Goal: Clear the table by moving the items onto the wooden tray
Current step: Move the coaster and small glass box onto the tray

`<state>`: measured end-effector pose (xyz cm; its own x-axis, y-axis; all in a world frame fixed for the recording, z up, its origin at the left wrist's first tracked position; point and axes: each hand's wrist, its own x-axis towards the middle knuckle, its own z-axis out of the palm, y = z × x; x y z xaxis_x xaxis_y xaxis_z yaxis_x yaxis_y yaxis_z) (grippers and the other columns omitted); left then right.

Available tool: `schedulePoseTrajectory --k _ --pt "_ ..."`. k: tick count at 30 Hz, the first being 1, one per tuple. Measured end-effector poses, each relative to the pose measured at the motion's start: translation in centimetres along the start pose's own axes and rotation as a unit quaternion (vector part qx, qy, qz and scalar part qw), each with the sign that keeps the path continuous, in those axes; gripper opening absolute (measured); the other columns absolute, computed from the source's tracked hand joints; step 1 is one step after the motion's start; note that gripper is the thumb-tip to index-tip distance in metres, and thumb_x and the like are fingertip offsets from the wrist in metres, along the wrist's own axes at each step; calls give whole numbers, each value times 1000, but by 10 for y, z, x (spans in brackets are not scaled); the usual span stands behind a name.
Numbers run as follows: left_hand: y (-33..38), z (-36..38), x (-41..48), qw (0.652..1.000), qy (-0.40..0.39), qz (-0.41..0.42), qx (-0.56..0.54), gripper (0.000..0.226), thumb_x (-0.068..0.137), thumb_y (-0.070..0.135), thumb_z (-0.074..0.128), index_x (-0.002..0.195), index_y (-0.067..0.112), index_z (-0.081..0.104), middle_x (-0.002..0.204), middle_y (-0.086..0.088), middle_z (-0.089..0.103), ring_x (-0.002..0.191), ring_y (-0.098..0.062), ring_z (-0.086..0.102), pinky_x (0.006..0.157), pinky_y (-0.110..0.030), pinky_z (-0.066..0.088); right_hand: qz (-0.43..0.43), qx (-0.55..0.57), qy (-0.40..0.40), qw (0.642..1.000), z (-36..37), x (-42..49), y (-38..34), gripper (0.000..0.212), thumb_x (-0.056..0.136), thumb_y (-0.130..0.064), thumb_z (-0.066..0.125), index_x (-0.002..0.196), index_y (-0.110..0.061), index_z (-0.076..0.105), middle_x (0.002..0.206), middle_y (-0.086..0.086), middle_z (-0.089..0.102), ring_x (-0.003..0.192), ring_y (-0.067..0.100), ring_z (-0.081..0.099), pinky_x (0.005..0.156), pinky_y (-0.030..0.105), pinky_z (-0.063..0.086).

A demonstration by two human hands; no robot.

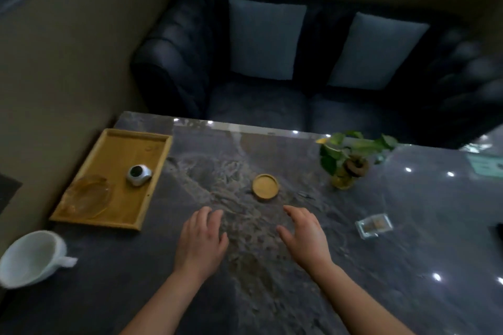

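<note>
Now both your grips are spread and empty: left hand, right hand, low over the dark marbled desk. Round wooden coaster just beyond your fingertips; rectangular wooden tray far left of them.

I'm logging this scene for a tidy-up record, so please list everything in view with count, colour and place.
wooden tray: 1, tan, table's far left
glass dish: 1, clear amber, tray's near end
small round device: 1, silver, on tray
coaster: 1, tan, table centre
cup: 1, white, near left
plant in jar: 1, green, far right
clear small box: 1, right
table: 1, dark marble
sofa: 1, dark, beyond table
cushions: 2, grey, on sofa
left hand: open, empty
right hand: open, empty
</note>
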<state>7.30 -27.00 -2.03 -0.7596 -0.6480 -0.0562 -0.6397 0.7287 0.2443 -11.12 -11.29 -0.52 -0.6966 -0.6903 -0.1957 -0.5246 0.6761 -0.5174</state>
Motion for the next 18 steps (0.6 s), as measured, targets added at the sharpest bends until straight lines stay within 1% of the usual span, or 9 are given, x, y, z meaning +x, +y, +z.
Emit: schedulePoseTrajectory --k 2,5,8,10,12,13,15,17,18 --pt "19 6 11 1000 -1 18 -7 54 69 28 80 116 10 62 111 -15 61 97 -35 62 80 -45 55 34 9 17 999 -17 -7 28 53 90 -39 68 138 -23 54 130 -2 59 125 21 52 103 35 44" --pt "44 13 32 999 -17 28 -17 53 73 29 78 120 9 61 114 -15 60 101 -36 60 84 -47 53 85 13 55 995 -43 -15 62 51 88 -33 71 135 -17 58 126 3 61 121 25 54 102 37 44" --pt "66 19 57 999 -27 28 -33 55 76 28 76 124 7 60 118 -18 58 107 -39 57 88 -49 50 102 20 138 985 -65 -21 93 45 83 -21 77 125 -11 64 109 7 65 108 29 60 94 40 47" --pt "77 24 74 998 -34 25 -37 56 77 28 75 126 6 58 122 -20 56 111 -41 54 92 -50 48 103 14 210 972 -76 -25 109 45 79 -15 81 120 -8 66 100 9 63 100 32 60 86 40 49" --pt "85 27 90 999 -43 20 -26 59 80 32 73 130 9 54 126 -18 51 115 -38 49 96 -49 44 121 -2 268 956 -86 -26 123 51 74 -17 86 119 -9 65 101 10 60 97 33 57 80 38 47" --pt "88 29 98 999 -47 19 -18 61 80 34 71 133 11 51 128 -17 49 116 -37 47 97 -48 43 137 -11 281 950 -89 -26 129 57 71 -21 88 121 -9 64 103 11 58 98 33 55 79 37 45" --pt "93 32 111 998 -58 9 -1 67 82 40 68 139 15 43 133 -15 43 120 -35 42 101 -45 40 178 -17 263 948 -91 -25 142 77 68 -34 90 133 -10 56 114 12 55 107 34 50 83 40 45" --pt "98 36 123 997 -78 -10 6 73 83 46 65 144 22 34 139 -13 37 126 -33 37 105 -43 38 226 0 199 954 -89 -22 155 98 67 -46 88 147 -14 41 131 11 49 121 33 43 96 44 44" --pt "100 38 128 996 -87 -19 5 76 82 49 65 146 25 31 142 -13 35 128 -34 36 106 -43 37 245 14 168 955 -88 -20 160 105 67 -50 86 151 -17 34 138 9 47 127 33 39 101 45 42"
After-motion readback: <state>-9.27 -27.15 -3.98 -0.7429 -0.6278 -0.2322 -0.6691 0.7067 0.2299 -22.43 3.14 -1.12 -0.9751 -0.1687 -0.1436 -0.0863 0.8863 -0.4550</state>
